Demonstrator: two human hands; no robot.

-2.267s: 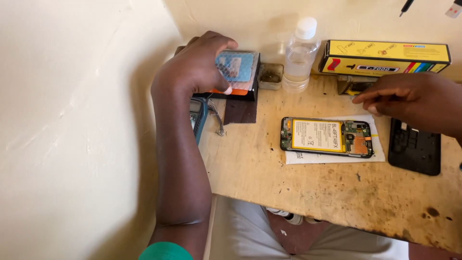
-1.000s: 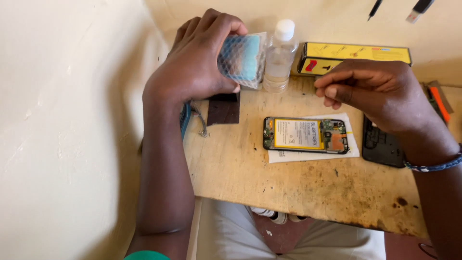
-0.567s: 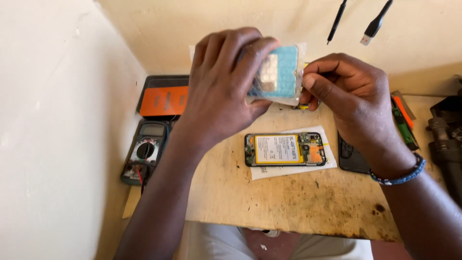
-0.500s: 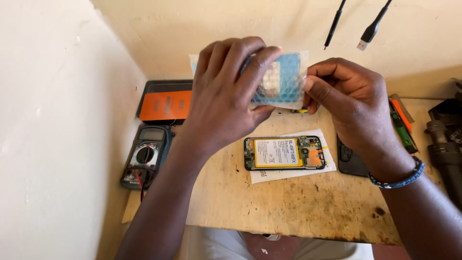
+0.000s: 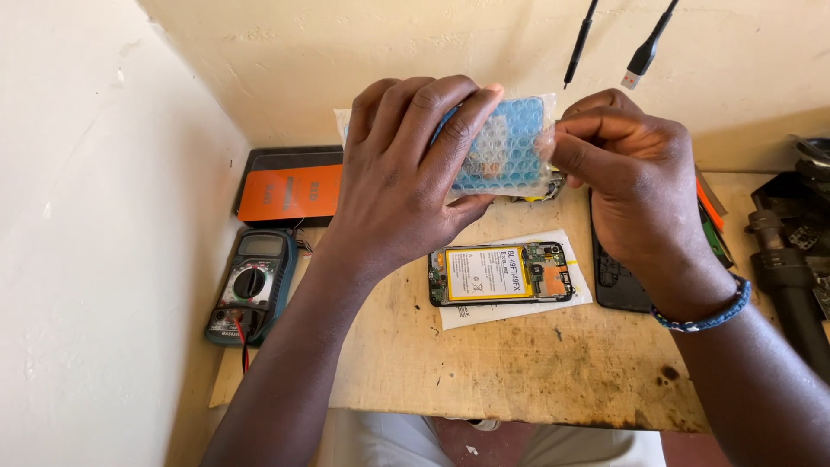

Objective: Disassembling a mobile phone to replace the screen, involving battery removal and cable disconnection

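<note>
My left hand (image 5: 406, 173) grips a flat blue item wrapped in clear bubble wrap (image 5: 506, 147), held up above the wooden table (image 5: 519, 372). My right hand (image 5: 631, 173) pinches the right edge of the same wrap with thumb and fingertips. Below the hands, an opened phone (image 5: 501, 273) lies face down on a white sheet of paper, its yellow-labelled battery and circuit board exposed. A black phone back cover (image 5: 616, 281) lies just to its right, partly under my right wrist.
A multimeter (image 5: 251, 285) with red and black leads sits at the table's left edge, an orange and black box (image 5: 290, 186) behind it. Cables with plugs (image 5: 644, 52) hang on the back wall. Dark tools (image 5: 787, 259) stand at the right. A wall closes the left side.
My left hand lifted the bubble-wrapped item from the back of the table toward me. My right hand came up and took hold of its right edge. The view shifted left, showing the multimeter.
</note>
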